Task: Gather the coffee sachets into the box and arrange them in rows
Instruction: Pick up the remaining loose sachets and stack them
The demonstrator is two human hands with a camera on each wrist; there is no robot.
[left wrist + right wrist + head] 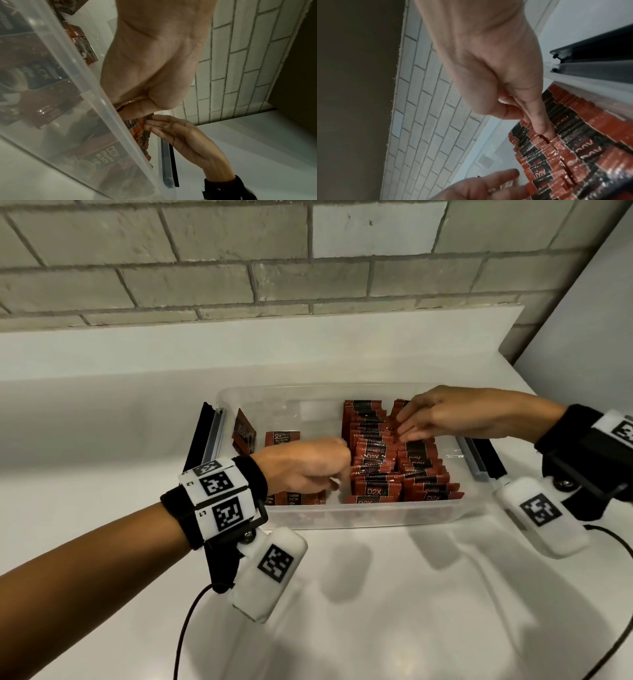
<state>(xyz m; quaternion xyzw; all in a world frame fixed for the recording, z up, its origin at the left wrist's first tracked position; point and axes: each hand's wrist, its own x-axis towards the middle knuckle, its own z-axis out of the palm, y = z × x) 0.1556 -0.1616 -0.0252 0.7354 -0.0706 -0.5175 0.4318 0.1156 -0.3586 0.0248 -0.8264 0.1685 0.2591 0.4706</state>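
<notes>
A clear plastic box (342, 510) stands on the white counter. Two rows of red-and-black coffee sachets (376, 453) stand on edge in its right half. Loose sachets lie flat in the left half (281, 438), one leans on the left wall (244, 433), and another lies by the front wall (294, 498). My left hand (308, 470) is inside the box beside the left row, its fingers curled; red foil shows between them in the wrist views (132, 102). My right hand (431, 416) lies over the back of the rows with straight fingers, one fingertip (541, 127) pushed between the sachets (573, 142).
Black handle clips stick out at the box's left end (202, 436) and right end (486, 457). A white ledge and a grey brick wall (274, 268) rise behind the box, a white wall (582, 337) at the right. Bare counter (376, 594) lies in front.
</notes>
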